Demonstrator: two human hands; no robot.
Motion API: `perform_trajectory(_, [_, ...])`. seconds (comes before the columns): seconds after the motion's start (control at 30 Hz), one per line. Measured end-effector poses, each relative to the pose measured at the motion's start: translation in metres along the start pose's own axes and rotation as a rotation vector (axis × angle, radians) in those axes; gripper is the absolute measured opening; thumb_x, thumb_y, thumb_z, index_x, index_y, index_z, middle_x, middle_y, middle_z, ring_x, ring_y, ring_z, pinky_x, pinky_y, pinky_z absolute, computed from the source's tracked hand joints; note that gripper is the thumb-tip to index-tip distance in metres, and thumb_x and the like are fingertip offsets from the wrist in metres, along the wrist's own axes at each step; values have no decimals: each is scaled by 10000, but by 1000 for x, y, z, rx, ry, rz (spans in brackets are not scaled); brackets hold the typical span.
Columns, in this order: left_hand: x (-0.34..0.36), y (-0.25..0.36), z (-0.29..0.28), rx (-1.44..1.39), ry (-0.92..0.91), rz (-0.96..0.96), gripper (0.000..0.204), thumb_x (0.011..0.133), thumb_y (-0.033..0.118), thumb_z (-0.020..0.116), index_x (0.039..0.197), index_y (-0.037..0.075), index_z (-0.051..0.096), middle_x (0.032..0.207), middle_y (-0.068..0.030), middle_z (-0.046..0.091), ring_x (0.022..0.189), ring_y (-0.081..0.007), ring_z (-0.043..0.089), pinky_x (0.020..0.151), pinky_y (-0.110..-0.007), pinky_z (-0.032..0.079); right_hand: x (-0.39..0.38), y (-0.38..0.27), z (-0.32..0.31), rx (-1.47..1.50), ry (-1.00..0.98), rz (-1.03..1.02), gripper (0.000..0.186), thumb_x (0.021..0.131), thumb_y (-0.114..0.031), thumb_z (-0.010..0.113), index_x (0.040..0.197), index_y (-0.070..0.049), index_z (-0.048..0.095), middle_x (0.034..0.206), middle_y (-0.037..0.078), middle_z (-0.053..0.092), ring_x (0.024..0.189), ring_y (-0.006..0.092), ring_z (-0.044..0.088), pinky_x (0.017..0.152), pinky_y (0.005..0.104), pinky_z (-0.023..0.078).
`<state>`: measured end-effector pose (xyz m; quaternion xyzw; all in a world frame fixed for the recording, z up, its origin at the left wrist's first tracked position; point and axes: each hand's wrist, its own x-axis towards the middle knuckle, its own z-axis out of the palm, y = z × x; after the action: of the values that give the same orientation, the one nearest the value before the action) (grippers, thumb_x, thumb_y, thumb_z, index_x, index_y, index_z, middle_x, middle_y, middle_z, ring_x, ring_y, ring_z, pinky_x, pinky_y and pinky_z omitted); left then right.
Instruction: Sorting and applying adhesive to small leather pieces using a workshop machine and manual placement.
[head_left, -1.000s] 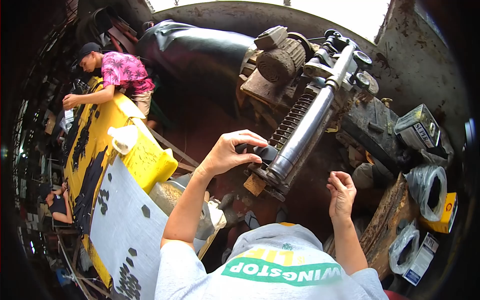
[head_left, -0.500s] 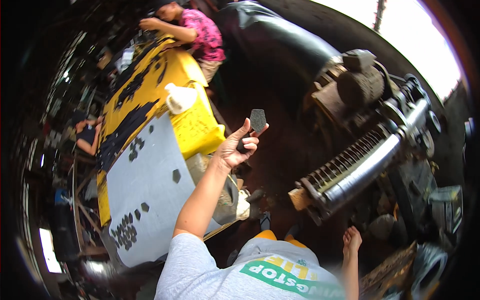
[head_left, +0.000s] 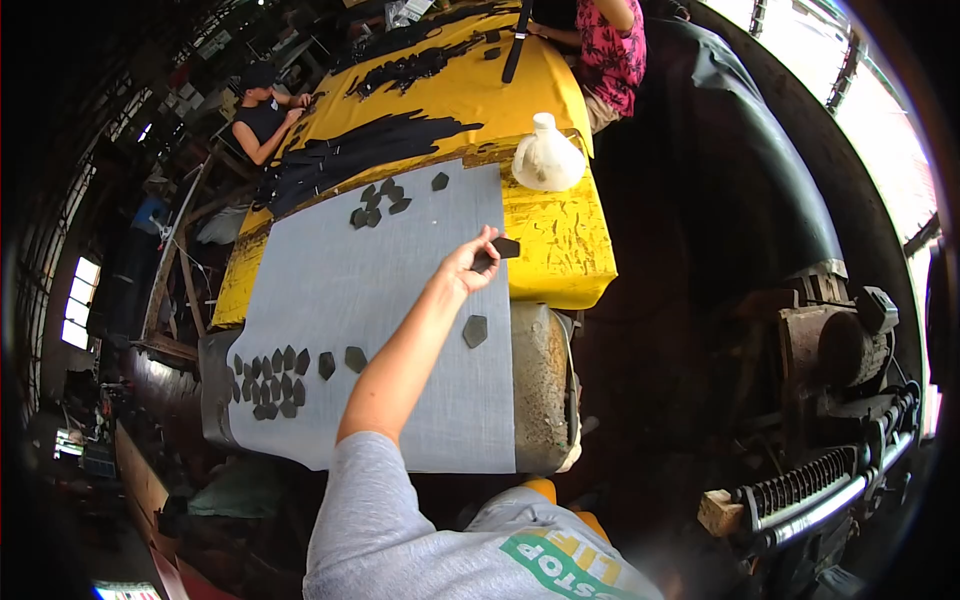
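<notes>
My left hand point(head_left: 473, 262) grips dark flat pentagon pieces point(head_left: 503, 249) over the right edge of a grey-white sheet point(head_left: 375, 280) laid on the table. Similar pentagons lie on that sheet: a loose one point(head_left: 474, 331) below my hand, another point(head_left: 440, 180) farther back, a cluster at the back point(head_left: 370, 206) and a bigger group point(head_left: 270, 382) at the near left. A white plastic jug point(head_left: 548, 160) stands beyond my hand on the yellow-covered part. My right hand is out of view.
A person in pink point(head_left: 610, 50) and another in a dark top point(head_left: 262, 130) are at the yellow-covered table point(head_left: 530, 90), which bears scattered black pieces. A large black roll point(head_left: 750, 150) is at the right, above a machine with a metal roller point(head_left: 830, 500).
The view has swung left from the machine to the table. My left hand has moved from the machine to over the sheet, holding the pieces. My right hand has left the view.
</notes>
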<state>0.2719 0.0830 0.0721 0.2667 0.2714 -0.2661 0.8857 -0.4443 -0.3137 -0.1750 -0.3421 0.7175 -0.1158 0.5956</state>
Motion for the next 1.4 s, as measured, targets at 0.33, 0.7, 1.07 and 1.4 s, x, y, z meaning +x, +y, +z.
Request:
perform_trajectory(0.33, [87,155,-24,340,231,251,222,808,135,693,937,5,567,960,-173,613,507,-95,525,488,-205,464,-47,-4,40,-128,-3,-4,198,773,-181,623,900,-31,643,712,81,604,625,191,580,560,302,451])
perform_trajectory(0.7, [34,127,-19,1829,166,736,328,596,247,824,797,61,643,651,-29,579,582,-137,554,554,-301,455,-106,-8,36,-259,1,16,260,741,-229,653,924,-44,652,778,98,638,708,235,614,643,349,488])
perform_trajectory(1.07, [61,106,-41,1789,485,878,374,596,321,830,739,63,601,673,-77,636,686,-226,628,628,-354,489,-161,-28,56,-337,-36,21,294,726,-240,671,934,-33,655,817,115,651,759,258,623,701,393,513])
perform_trajectory(1.4, [112,125,-2,1823,593,983,306,646,329,792,670,74,624,697,-98,664,697,-265,642,622,-382,476,-129,1,8,109,-323,142,281,793,-76,596,1015,98,600,776,157,590,708,247,551,683,416,485])
